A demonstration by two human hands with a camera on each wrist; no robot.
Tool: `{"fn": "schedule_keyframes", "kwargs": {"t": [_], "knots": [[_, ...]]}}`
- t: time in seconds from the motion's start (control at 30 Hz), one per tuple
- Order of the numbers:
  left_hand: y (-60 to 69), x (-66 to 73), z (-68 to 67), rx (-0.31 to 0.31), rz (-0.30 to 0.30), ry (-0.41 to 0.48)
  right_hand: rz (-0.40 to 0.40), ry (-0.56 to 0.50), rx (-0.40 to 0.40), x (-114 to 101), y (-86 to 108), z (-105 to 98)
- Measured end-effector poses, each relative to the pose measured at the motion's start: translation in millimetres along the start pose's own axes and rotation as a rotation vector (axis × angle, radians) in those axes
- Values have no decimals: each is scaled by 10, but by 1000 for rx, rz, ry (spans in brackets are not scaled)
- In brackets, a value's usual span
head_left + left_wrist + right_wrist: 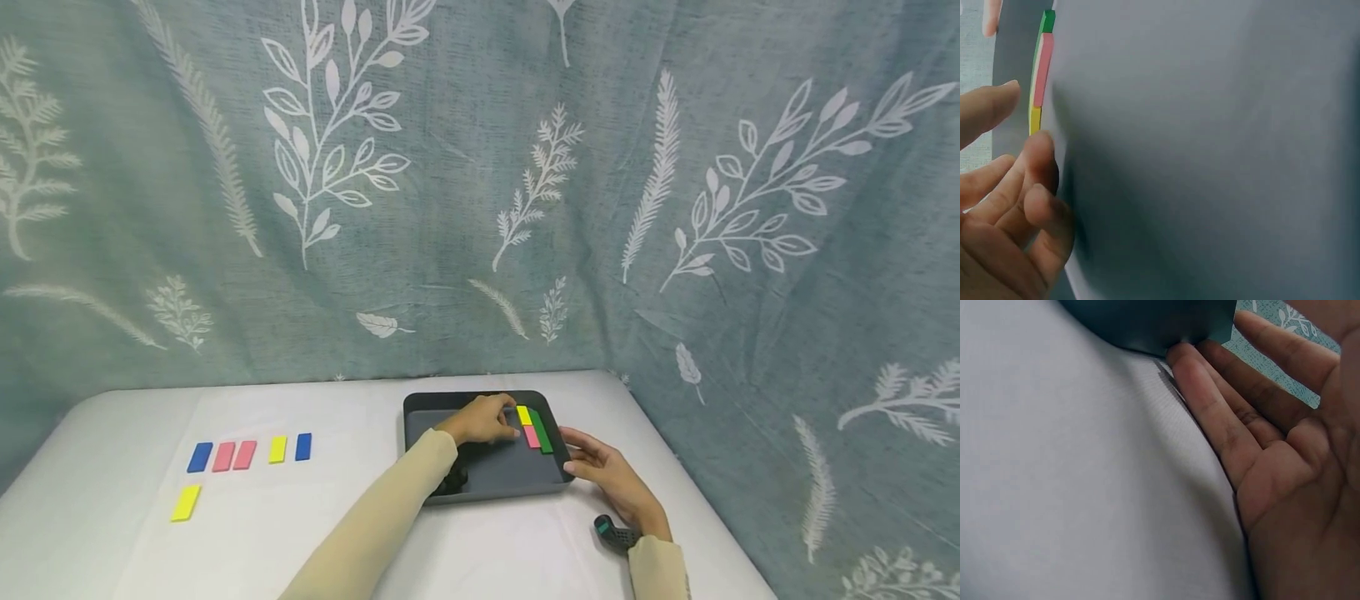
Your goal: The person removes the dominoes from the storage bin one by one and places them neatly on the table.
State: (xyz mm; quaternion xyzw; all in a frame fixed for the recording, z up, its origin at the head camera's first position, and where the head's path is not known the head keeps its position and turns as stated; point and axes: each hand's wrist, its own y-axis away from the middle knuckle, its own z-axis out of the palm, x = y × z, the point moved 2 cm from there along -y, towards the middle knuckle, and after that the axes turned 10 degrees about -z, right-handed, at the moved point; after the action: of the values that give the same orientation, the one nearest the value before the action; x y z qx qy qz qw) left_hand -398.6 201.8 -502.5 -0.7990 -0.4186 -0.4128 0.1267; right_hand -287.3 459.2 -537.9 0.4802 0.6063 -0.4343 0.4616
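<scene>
A dark grey tray [502,495] stands on the white table. My left hand [483,419] reaches over the tray, its fingers loosely bent and nothing visible between them. Just right of those fingers, a yellow block [523,415] and a pink block [532,437] lie end to end against a longer green strip [542,435]. In the left wrist view, the pink block [1044,72] shows above the fingertips, with the yellow end close to them. At the tray's right front corner, my right hand [611,475] touches the outside with fairly straight fingers; its fingertips meet the wall [1166,328] in the right wrist view.
On the table to the left lie several flat blocks: a blue one [199,457], two pink ones [234,456], a yellow one [277,449], another blue one [303,447], and a yellow one [186,503] nearer me. A patterned green curtain [450,208] hangs behind the table.
</scene>
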Motion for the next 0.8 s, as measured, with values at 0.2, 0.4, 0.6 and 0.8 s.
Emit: {"fn": "schedule_keyframes", "kwargs": {"t": [0.2, 0.4, 0.6, 0.8], "knots": [[-11, -14, 57, 20, -13, 9, 0, 7, -8, 8, -12, 28], [-18, 15, 85, 59, -35, -53, -7, 10, -16, 0, -21, 27], [-62, 32, 130, 75, -40, -148, -8, 8, -6, 9, 0, 9], [-75, 52, 153, 88, -43, -177, -31, 11, -16, 36, 1, -10]]}}
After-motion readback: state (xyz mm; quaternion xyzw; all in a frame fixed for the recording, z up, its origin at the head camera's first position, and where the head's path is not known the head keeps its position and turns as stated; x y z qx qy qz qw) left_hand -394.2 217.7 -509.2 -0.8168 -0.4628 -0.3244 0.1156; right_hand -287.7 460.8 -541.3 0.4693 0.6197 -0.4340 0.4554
